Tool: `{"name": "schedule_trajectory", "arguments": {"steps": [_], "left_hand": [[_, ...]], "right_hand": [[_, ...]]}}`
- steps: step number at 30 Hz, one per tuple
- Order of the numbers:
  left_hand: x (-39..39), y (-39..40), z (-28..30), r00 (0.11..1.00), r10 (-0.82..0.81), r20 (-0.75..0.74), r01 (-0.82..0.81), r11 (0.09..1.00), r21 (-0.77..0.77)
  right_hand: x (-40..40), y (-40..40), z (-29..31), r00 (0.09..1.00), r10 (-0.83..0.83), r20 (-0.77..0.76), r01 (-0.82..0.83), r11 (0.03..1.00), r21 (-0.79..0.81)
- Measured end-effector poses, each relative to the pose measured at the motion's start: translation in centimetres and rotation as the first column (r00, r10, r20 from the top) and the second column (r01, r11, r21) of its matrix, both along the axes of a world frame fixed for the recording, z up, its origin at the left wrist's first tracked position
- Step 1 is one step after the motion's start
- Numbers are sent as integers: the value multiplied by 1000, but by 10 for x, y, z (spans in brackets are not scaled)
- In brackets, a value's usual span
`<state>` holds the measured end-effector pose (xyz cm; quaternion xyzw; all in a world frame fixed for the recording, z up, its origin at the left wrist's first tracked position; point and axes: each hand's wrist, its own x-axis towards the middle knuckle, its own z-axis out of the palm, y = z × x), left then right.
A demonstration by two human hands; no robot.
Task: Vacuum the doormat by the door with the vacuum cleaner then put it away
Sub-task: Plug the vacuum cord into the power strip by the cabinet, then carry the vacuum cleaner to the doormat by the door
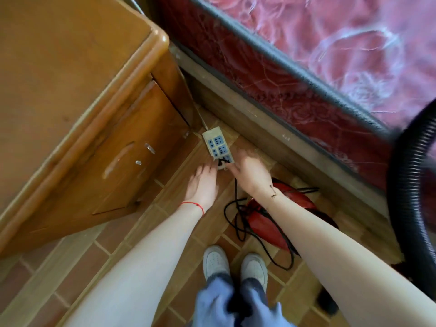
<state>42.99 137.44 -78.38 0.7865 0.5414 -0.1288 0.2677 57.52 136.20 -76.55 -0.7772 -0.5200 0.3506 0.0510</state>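
1. You see one power strip point(218, 147) on the floor.
2. One red vacuum cleaner point(271, 218).
3. One black ribbed hose point(410, 185).
4. Two white shoes point(215, 261).
5. One wooden nightstand point(77, 109).
6. Two hands, the left hand point(203, 185) and the right hand point(250, 172).

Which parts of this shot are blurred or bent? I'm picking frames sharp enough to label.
Head view: the power strip and both hands are fairly sharp; the black hose at the right edge and the mattress are smeared by motion; wide-angle distortion bows the wooden cabinet edges; lighting is soft, no harsh glare.
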Motion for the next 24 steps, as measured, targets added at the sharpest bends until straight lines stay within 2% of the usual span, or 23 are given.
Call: {"name": "schedule_trajectory", "arguments": {"steps": [4,11,19,24], "left_hand": [[23,-14,69,990,-131,60,129,991,35],[61,-46,163,961,-257,106,254,966,45],[92,-75,213,875,-472,105,469,881,56],[117,-103,219,801,-584,134,579,812,76]], "right_hand": [[12,-42,73,997,-66,50,58,988,141],[44,-106,168,975,-216,42,202,955,216],[85,-173,226,898,-434,71,380,848,370],[119,-226,232,766,-627,143,514,730,452]]}}
